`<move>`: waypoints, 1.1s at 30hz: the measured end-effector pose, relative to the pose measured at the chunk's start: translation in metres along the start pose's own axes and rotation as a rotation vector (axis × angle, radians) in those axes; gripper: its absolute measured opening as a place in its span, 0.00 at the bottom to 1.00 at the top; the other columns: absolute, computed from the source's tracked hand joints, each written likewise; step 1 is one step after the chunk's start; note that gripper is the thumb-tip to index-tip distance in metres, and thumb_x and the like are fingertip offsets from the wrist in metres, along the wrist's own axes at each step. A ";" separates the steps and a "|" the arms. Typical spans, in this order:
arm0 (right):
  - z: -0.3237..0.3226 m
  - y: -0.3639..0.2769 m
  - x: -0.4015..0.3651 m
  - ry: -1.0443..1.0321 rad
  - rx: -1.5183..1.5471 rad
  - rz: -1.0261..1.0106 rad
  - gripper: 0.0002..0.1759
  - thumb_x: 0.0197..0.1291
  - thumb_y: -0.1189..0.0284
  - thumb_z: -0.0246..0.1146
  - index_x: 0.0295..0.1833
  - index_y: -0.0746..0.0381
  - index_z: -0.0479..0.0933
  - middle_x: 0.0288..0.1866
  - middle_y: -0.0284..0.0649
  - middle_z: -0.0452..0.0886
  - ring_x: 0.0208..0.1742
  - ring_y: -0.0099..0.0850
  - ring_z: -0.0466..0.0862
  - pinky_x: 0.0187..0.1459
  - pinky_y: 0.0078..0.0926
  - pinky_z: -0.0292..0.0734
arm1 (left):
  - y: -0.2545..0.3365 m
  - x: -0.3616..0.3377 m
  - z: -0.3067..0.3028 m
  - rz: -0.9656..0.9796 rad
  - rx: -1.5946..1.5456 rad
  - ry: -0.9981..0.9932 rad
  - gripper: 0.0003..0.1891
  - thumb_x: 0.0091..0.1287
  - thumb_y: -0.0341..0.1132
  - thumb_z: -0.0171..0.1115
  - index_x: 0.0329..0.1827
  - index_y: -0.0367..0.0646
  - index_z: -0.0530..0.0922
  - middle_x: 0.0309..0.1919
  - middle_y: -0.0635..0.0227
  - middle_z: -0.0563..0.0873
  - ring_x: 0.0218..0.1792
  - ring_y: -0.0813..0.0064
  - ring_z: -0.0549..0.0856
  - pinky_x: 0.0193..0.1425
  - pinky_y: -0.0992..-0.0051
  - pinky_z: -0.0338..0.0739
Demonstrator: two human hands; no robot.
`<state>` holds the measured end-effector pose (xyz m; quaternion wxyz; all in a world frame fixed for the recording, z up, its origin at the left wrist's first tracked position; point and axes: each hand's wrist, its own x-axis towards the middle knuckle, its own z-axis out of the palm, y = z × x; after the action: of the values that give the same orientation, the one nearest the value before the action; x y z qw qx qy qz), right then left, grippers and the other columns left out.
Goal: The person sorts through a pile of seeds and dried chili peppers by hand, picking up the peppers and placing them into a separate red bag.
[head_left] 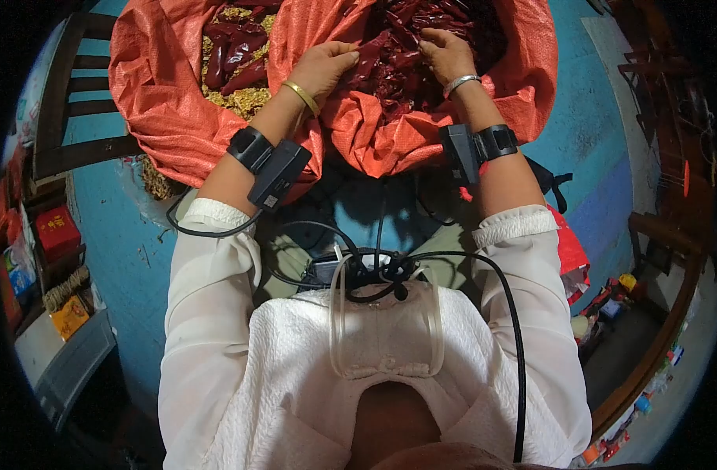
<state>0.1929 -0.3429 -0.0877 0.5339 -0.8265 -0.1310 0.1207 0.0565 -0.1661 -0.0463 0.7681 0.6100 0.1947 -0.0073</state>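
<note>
Head view: two red woven sacks stand open side by side on the blue floor [609, 102], in front of the person's knees. The left sack [151, 102] holds a few dark red dried chillies lying on a bed of yellow seeds [237, 100]. The right sack [523, 86] is filled with a heap of dried chillies [405, 35], dark red and wrinkled.

The left hand [323, 66], a gold bangle [302, 95] on its wrist, lies over the folded edge where the two sacks meet. Its fingers are curled and the thumb and fingertips touch one long chilli [372, 56] at the edge of the heap; whether they actually pinch it cannot be told. The right hand [446, 53], with a silver bangle [461, 81], rests palm down on the heap in the right sack. Its fingers are bent into the chillies and their tips are hidden, so its grip cannot be told either.

Each forearm carries a black strapped device [271, 163], with cables running back to the chest.

At the far left, beside a wooden chair [61, 117], sit a red box [57, 227] with gold characters and a yellow packet [68, 315]. The writing on both is too small to read.
</note>
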 end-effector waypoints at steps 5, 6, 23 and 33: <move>0.000 -0.026 -0.014 -0.013 -0.366 -0.154 0.18 0.49 0.64 0.58 0.45 0.59 0.76 0.42 0.44 0.79 0.44 0.38 0.78 0.48 0.30 0.70 | 0.025 -0.018 0.010 0.038 0.096 -0.035 0.10 0.58 0.30 0.58 0.41 0.36 0.76 0.32 0.72 0.80 0.32 0.84 0.77 0.37 0.85 0.71; 0.001 -0.028 -0.015 -0.014 -0.359 -0.156 0.18 0.49 0.64 0.58 0.45 0.59 0.76 0.42 0.44 0.79 0.44 0.38 0.78 0.48 0.30 0.70 | 0.027 -0.018 0.010 0.106 -0.023 -0.055 0.10 0.57 0.30 0.59 0.40 0.37 0.76 0.31 0.72 0.80 0.31 0.84 0.77 0.36 0.85 0.72; 0.004 -0.027 -0.016 0.008 -0.618 -0.207 0.15 0.49 0.64 0.59 0.44 0.55 0.77 0.44 0.43 0.77 0.47 0.41 0.75 0.48 0.35 0.70 | 0.045 0.015 -0.088 0.667 0.089 0.645 0.08 0.60 0.31 0.53 0.38 0.36 0.77 0.35 0.70 0.80 0.32 0.83 0.75 0.31 0.82 0.67; 0.021 -0.026 -0.020 0.141 -0.807 -0.470 0.13 0.50 0.65 0.58 0.43 0.54 0.76 0.47 0.40 0.72 0.50 0.41 0.70 0.50 0.34 0.69 | -0.015 -0.012 0.039 0.083 0.000 -0.245 0.14 0.60 0.33 0.53 0.46 0.35 0.74 0.31 0.71 0.78 0.31 0.81 0.76 0.38 0.80 0.71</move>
<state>0.1650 -0.3211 -0.0710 0.1905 -0.9222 -0.3143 -0.1204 0.0526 -0.2092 -0.0497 0.7859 0.6119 0.0741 -0.0501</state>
